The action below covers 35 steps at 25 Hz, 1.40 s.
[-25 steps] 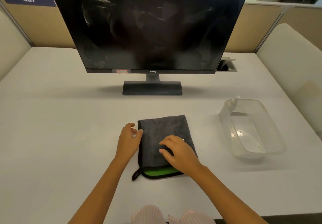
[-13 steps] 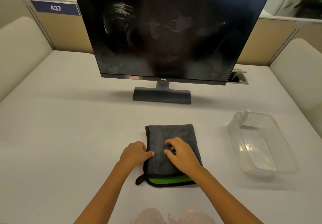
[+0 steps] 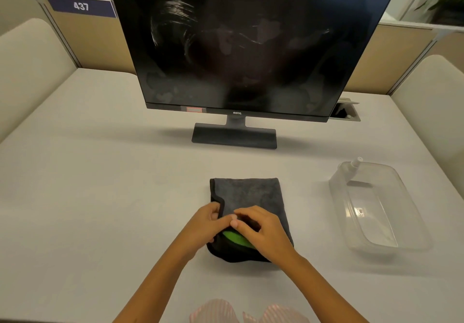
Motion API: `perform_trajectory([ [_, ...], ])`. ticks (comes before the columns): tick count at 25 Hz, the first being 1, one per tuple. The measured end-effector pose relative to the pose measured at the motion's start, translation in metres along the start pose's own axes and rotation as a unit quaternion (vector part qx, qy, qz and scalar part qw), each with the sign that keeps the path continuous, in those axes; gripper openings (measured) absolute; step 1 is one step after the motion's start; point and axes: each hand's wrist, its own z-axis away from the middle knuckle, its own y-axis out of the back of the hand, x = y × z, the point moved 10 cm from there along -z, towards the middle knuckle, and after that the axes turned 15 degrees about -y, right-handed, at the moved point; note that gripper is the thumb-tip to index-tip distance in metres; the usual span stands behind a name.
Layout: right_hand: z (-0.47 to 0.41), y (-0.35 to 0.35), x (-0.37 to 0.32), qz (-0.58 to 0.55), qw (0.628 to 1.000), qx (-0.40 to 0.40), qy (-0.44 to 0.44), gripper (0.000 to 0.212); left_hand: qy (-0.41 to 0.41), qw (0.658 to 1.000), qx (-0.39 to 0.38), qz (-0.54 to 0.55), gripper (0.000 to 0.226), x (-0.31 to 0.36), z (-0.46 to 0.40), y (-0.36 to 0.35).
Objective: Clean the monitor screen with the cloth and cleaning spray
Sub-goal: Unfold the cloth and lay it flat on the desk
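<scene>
Cloth (image 3: pixel 251 193), dark grey and folded, lies flat on the white surface (image 3: pixel 100 184) directly in front of me, near the front edge. A green inner layer shows at its near end where the grey top layer is lifted. I see my left hand (image 3: pixel 208 224) at the cloth's left edge, fingers curled and pinching the black-bound hem. My right hand (image 3: pixel 261 229) sits on top of the cloth, its fingers curled and gripping the raised fold; the fingertips of both hands meet over the cloth.

Beyond the cloth stands the monitor (image 3: pixel 251 41), screen dark and switched off, with smears and streaks visible across the upper left and centre of the glass. Its stand (image 3: pixel 234 135) rests on the surface, well apart from the cloth.

To the right of the cloth sits a clear plastic container (image 3: pixel 401 209). A spray bottle (image 3: pixel 352 165) lies inside it at the far end, its white nozzle showing above the rim.

A cable port (image 3: pixel 346 113) is set into the surface behind the monitor's right corner. A partition sign (image 3: pixel 81 6) at far left reads 437.
</scene>
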Motion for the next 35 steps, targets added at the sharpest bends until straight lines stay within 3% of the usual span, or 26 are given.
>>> perform_trajectory([
  [3, 0.006, 0.021, -0.013, -0.055, 0.997, 0.043, 0.014, 0.046, -0.069, 0.992, -0.019, 0.100, 0.036, 0.029, -0.002, -0.011],
  [6, 0.005, 0.047, -0.018, -0.091, 0.990, 0.107, 0.009, 0.024, -0.103, 0.986, -0.030, 0.130, 0.045, 0.043, 0.001, -0.023],
  [8, 0.005, 0.058, -0.018, -0.116, 0.984, 0.136, -0.011, 0.020, -0.118, 0.984, 0.014, 0.135, 0.044, 0.047, -0.002, -0.027],
  [12, 0.006, 0.074, -0.019, -0.168, 0.966, 0.189, -0.051, 0.013, -0.145, 0.967, 0.142, 0.154, 0.021, 0.055, -0.004, -0.021],
  [14, 0.014, 0.087, -0.030, -0.147, 0.959, 0.241, -0.023, 0.012, -0.150, 0.957, 0.199, 0.149, 0.016, 0.057, 0.000, -0.013],
  [16, 0.025, 0.090, -0.050, -0.073, 0.960, 0.266, 0.058, 0.016, -0.160, 0.945, 0.244, 0.147, 0.017, 0.062, 0.005, -0.004],
  [19, 0.035, 0.073, -0.071, 0.015, 0.961, 0.238, 0.139, 0.024, -0.186, 0.942, 0.238, 0.144, 0.024, 0.073, 0.007, -0.003],
  [25, 0.025, 0.071, -0.070, -0.022, 0.978, 0.178, 0.105, 0.031, -0.189, 0.948, 0.194, 0.169, 0.016, 0.081, 0.007, -0.006],
  [28, 0.021, 0.074, -0.068, -0.004, 0.985, 0.151, 0.089, 0.030, -0.212, 0.954, 0.137, 0.161, 0.019, 0.089, 0.003, -0.005],
  [30, 0.020, 0.085, -0.066, -0.015, 0.982, 0.173, 0.073, 0.025, -0.261, 0.954, 0.140, 0.053, 0.015, 0.097, -0.002, 0.013],
  [32, 0.018, 0.102, -0.063, -0.040, 0.978, 0.199, 0.051, 0.023, -0.294, 0.934, 0.139, -0.148, 0.018, 0.100, -0.012, 0.028],
  [35, 0.012, 0.128, -0.066, -0.057, 0.973, 0.220, 0.035, 0.025, -0.267, 0.899, 0.073, -0.340, 0.017, 0.081, -0.037, 0.034],
])
